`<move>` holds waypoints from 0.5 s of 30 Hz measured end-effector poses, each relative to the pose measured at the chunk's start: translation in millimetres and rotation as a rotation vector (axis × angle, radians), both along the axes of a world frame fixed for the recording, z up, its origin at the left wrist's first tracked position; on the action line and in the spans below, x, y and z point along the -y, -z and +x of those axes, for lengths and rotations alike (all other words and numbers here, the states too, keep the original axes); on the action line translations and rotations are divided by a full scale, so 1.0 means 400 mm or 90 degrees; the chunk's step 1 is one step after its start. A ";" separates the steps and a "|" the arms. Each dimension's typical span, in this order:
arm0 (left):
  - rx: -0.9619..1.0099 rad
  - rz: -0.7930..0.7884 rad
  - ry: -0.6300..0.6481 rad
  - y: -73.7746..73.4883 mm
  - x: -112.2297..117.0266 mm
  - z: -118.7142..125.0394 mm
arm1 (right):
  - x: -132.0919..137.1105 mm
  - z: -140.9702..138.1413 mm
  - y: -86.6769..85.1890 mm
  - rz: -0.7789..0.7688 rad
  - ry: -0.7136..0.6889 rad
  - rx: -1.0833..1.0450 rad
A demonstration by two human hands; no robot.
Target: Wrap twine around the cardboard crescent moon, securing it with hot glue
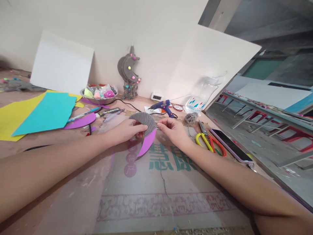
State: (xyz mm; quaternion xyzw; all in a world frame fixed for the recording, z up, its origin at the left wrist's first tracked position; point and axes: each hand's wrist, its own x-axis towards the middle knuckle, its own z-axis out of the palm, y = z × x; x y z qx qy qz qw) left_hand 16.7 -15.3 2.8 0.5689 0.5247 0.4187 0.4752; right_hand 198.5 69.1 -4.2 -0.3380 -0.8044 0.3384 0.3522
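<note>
My left hand (134,129) grips a crescent moon cut-out (147,142) with thumb and fingers. Grey yarn (144,120) is wrapped closely round its upper part, while the lower tip shows bare purple. Just right of the crescent, my right hand (172,129) is closed in a pinch on a thin strand of grey yarn. A small ball of grey yarn (190,118) lies beyond that hand. Both hands are above a printed plastic sheet (137,186), on which a loose dark thread (162,178) rests.
A blue glue gun (161,106), scissors (211,143) and a phone (231,145) lie at the back and right. Yellow and turquoise sheets (46,112) are at left, near a metal bowl (99,99). A decorated grey moon (128,70) hangs on the wall beside a plastic jar (202,93).
</note>
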 end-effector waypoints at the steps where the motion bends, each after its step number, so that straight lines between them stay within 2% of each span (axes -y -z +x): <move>1: -0.001 -0.001 -0.004 0.000 0.000 0.000 | 0.000 0.000 0.001 0.002 0.002 -0.001; 10: -0.023 0.019 -0.015 0.003 -0.004 -0.003 | -0.019 0.016 0.000 0.050 -0.021 -0.013; 15: -0.021 0.021 -0.025 0.002 -0.005 -0.002 | -0.009 0.015 -0.004 0.083 -0.076 -0.009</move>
